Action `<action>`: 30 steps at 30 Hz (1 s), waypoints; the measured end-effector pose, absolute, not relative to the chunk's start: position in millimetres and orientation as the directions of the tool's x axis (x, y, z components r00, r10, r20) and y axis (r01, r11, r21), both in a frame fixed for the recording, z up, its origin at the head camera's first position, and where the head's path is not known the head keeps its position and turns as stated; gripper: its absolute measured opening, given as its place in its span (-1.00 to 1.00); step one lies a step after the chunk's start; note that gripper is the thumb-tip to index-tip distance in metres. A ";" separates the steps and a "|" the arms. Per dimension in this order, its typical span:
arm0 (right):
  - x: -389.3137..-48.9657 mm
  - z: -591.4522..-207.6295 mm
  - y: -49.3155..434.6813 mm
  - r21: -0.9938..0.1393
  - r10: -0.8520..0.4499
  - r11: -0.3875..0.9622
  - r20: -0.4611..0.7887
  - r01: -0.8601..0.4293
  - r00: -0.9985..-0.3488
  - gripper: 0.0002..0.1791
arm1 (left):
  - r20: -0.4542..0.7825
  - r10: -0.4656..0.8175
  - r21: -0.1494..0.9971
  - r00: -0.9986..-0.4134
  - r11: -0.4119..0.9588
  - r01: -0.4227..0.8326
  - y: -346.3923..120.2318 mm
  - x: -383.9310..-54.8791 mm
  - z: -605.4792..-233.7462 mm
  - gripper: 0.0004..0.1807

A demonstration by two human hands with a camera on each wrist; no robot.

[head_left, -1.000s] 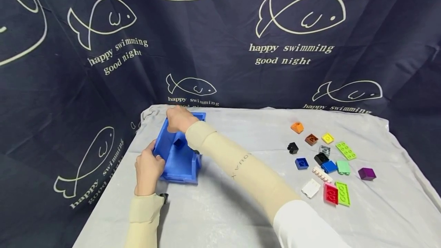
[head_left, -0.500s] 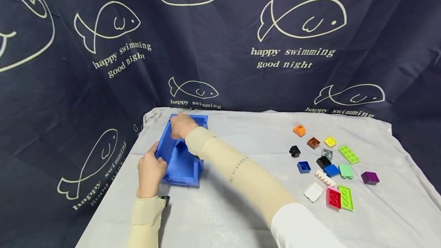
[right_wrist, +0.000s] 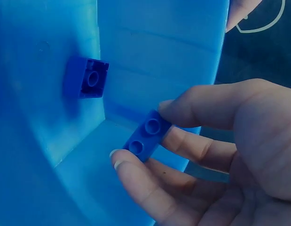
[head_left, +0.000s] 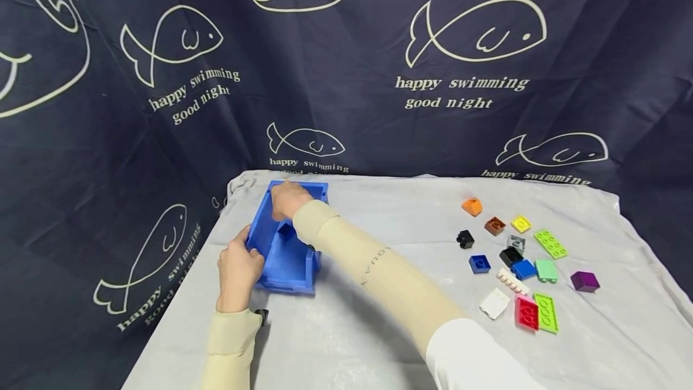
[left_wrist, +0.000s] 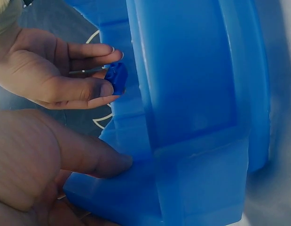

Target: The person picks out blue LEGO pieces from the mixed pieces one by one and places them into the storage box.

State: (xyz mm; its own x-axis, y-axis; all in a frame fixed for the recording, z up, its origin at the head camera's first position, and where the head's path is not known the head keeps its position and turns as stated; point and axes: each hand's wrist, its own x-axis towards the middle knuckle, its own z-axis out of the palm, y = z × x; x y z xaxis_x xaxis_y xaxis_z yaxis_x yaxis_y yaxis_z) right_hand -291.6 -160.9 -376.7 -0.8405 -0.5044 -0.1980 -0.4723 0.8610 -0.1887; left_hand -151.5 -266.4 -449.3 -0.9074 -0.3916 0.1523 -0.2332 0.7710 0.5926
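A blue open-front plastic bin (head_left: 284, 263) lies at the left of the table. My left hand (head_left: 238, 268) grips its left side wall, the thumb (left_wrist: 105, 157) lying over the wall's edge. Inside the bin, towards its far end, my right hand (head_left: 289, 200) pinches a small blue toy brick (right_wrist: 144, 134) between thumb and fingertips, two studs facing the right wrist camera. In the head view that brick is hidden by the hand. A second blue brick (right_wrist: 91, 78), its hollow underside showing, rests in the bin against the inner surface, apart from the held one.
Several loose bricks lie spread at the right of the table, among them an orange one (head_left: 472, 206), a black one (head_left: 465, 239), a red one (head_left: 527, 313) and a purple one (head_left: 585, 281). A dark fish-print curtain (head_left: 368, 107) hangs behind the table.
My right hand has moved slightly down and to the right, from the bin's far left rim further into it. My left hand keeps its grip, and the whole head view has shifted a little.
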 end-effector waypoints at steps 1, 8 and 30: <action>-291.9 -377.2 -160.8 -0.187 -0.503 0.862 -0.203 -0.471 -0.840 -0.67 | 0.155 -0.391 0.592 -0.907 0.772 -0.231 -266.3 -151.6 -449.5 -0.36; -293.1 -380.6 -160.2 -0.186 -0.500 0.865 -0.225 -0.467 -0.836 -0.62 | 0.157 -0.392 0.592 -0.906 0.772 -0.231 -264.2 -151.3 -450.3 -0.35; -294.5 -377.0 -157.1 -0.206 -0.525 0.849 -0.222 -0.487 -0.821 -0.59 | 0.163 -0.402 0.598 -0.901 0.767 -0.233 -262.5 -152.6 -447.9 -0.36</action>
